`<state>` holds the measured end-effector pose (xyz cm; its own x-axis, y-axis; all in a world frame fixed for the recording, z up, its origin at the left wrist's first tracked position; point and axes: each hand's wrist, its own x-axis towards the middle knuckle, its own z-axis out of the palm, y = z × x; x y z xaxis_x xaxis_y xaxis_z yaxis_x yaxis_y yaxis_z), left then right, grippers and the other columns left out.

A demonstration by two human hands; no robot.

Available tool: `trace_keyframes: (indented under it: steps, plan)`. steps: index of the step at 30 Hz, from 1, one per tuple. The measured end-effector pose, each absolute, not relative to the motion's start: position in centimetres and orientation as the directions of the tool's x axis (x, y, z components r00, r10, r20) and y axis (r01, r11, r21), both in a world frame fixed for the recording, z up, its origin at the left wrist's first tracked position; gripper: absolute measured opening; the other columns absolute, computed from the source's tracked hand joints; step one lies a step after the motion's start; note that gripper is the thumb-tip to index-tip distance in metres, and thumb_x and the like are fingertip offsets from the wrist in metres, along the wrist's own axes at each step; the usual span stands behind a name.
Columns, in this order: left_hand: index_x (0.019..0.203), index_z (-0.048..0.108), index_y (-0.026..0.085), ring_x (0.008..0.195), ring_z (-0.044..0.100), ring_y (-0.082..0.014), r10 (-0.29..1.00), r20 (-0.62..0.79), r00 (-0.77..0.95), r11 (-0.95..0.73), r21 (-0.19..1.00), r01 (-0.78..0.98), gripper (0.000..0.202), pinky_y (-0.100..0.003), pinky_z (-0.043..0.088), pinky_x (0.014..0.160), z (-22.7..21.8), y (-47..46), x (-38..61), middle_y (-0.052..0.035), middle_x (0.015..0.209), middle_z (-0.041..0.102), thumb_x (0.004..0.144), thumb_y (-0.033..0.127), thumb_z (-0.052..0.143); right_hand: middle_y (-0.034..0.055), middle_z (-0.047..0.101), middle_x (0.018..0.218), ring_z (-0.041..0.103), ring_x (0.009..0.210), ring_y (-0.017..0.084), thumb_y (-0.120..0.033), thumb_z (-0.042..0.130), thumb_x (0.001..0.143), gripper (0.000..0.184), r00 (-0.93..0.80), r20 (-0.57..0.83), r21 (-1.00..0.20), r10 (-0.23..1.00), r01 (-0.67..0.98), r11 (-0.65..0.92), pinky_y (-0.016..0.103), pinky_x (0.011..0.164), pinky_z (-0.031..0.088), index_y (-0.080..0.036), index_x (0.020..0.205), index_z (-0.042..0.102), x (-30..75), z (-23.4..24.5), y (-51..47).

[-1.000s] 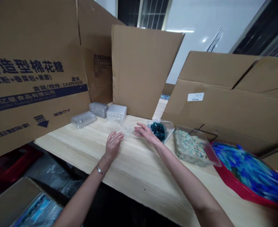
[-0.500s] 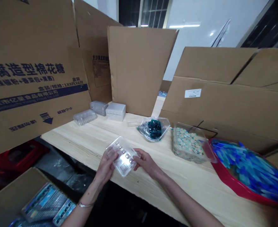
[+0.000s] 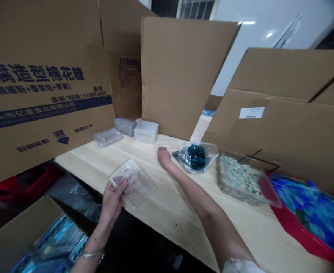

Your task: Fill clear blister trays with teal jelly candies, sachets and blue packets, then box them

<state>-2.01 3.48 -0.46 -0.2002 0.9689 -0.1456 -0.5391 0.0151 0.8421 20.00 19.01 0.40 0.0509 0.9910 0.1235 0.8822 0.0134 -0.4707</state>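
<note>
My left hand (image 3: 114, 199) is closed on the edge of a clear plastic blister tray (image 3: 135, 185), thumb on top. The tray has moulded pockets and tilts over the front edge of the table; its right part is blurred. My right hand (image 3: 164, 156) reaches to the back of the table, fingers forward and slightly bent, with nothing visible in them. It is beside a faint clear plastic piece (image 3: 171, 144) lying flat. Just right of this hand is a clear plastic bag (image 3: 209, 151) with dark teal pieces (image 3: 196, 156).
Clear plastic cases (image 3: 146, 131) stand at the back left. To the right are a clear tub (image 3: 226, 184) of small pale and green pieces and a red tray (image 3: 294, 227) of blue strips. Cardboard (image 3: 181, 76) walls the back. An open carton (image 3: 19, 223) holds blue packs below left.
My right hand has let go of the tray and moved forward to the back of the table. My left hand keeps the tray, now further left. The view has shifted slightly.
</note>
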Motion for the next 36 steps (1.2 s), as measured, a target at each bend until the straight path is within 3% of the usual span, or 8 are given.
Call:
trace_keyframes:
  steps: [5,8,13,18,23,28,33,36]
  plan:
    - [0.098,0.055,0.018,0.073,0.070,-0.0189,0.982,-0.100,-0.158,-0.004,0.833,-0.554,0.043,-0.029,0.056,0.063,0.2,4.1,-2.4,-0.0044,0.093,0.071,0.064,0.026,0.079,0.0177,0.056,0.125,0.050,0.116,0.020,-0.019,0.043,0.091,0.030,-0.029,0.142,-0.619,0.989,0.777,0.112,0.033,0.101,0.036,-0.006,0.114,0.058,18.8,1.7,17.2]
    - [0.103,0.054,0.017,0.080,0.070,-0.0216,0.989,-0.077,-0.124,-0.005,0.833,-0.554,0.044,-0.034,0.057,0.067,0.1,4.7,-2.3,-0.0070,0.100,0.070,0.067,0.029,0.077,0.0089,0.066,0.108,0.062,0.097,0.018,-0.039,0.047,0.090,0.034,-0.221,0.092,-0.900,0.971,0.399,0.176,0.033,0.088,0.048,-0.016,0.111,0.060,18.1,2.6,13.4]
    - [0.105,0.057,0.016,0.080,0.069,-0.0204,0.994,-0.079,-0.077,0.027,0.850,-0.526,0.044,-0.030,0.055,0.066,0.5,4.7,-0.7,-0.0095,0.100,0.070,0.069,0.031,0.075,0.0015,0.064,0.084,0.062,0.068,0.013,-0.035,0.067,0.073,0.041,-0.254,0.061,-0.995,0.965,0.064,0.080,0.027,0.064,0.051,-0.019,0.110,0.058,17.5,2.0,7.5]
    - [0.124,0.052,0.024,0.107,0.061,-0.0225,0.977,-0.095,0.190,0.202,0.685,-0.700,0.046,-0.035,0.051,0.085,2.1,2.5,2.8,-0.0088,0.129,0.058,0.080,0.028,0.066,0.0035,0.063,0.082,0.060,0.067,0.016,-0.033,0.056,0.082,0.035,-0.081,0.193,-0.942,0.978,0.263,0.208,0.032,0.064,0.051,-0.016,0.113,0.055,19.0,2.4,4.0]
    - [0.128,0.050,0.028,0.100,0.063,-0.0176,0.940,-0.189,0.284,0.340,0.590,-0.733,0.047,-0.032,0.051,0.085,3.1,0.0,6.5,-0.0059,0.121,0.063,0.083,0.027,0.063,0.0116,0.059,0.103,0.055,0.099,0.025,-0.029,0.055,0.085,0.022,-0.094,0.575,-0.521,0.812,0.724,0.453,0.043,0.087,0.047,-0.018,0.102,0.061,19.0,4.7,-1.8]
    - [0.113,0.063,0.016,0.096,0.064,-0.0183,0.874,-0.122,0.471,0.474,0.435,-0.766,0.046,-0.029,0.048,0.089,4.4,-1.8,9.5,-0.0088,0.101,0.069,0.087,0.050,0.048,0.0093,0.064,0.097,0.058,0.092,0.021,-0.015,0.050,0.087,0.014,-0.144,0.653,-0.409,0.743,0.759,0.506,0.036,0.084,0.050,-0.017,0.094,0.062,18.7,5.4,-6.3]
    - [0.121,0.060,0.021,0.090,0.066,-0.0159,0.848,-0.171,0.502,0.519,0.464,-0.718,0.035,-0.029,0.046,0.093,5.0,-3.6,12.1,-0.0057,0.096,0.070,0.089,0.035,0.052,0.0101,0.067,0.092,0.060,0.087,0.020,-0.010,0.044,0.087,0.018,-0.096,0.721,-0.354,0.686,0.800,0.484,0.035,0.081,0.050,-0.015,0.086,0.061,20.0,4.7,-8.2]
    - [0.130,0.053,0.023,0.096,0.065,-0.0184,0.846,-0.137,0.515,0.512,0.473,-0.717,0.046,-0.032,0.045,0.094,5.2,-4.6,13.3,-0.0077,0.105,0.069,0.090,0.045,0.046,0.0098,0.066,0.090,0.059,0.087,0.020,-0.009,0.043,0.087,0.018,-0.050,0.736,-0.371,0.675,0.804,0.464,0.035,0.081,0.049,-0.016,0.085,0.060,20.7,4.7,-9.1]
